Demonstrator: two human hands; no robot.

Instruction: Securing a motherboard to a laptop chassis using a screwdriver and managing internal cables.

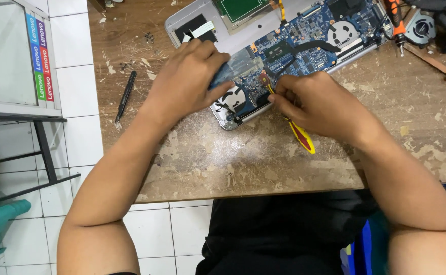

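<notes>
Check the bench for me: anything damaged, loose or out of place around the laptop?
The wooden tabletop is badly worn, its surface flaking in pale patches. A cooling fan lies detached beside the opened laptop, near an orange screwdriver. A black pen-like tool lies apart, left.

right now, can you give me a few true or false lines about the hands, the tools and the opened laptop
1. The right hand holds a yellow and red screwdriver with its tip on the circuit board. True.
2. The left hand lies flat on the bare table, away from the laptop. False: it rests on the near end of the opened laptop.
3. A black pen-like tool lies on the wooden table, left of the left hand. True.
4. The laptop's bottom cover is shut. False: its blue board and a fan are showing.
5. The floor is carpet. False: it is white tile.
</notes>
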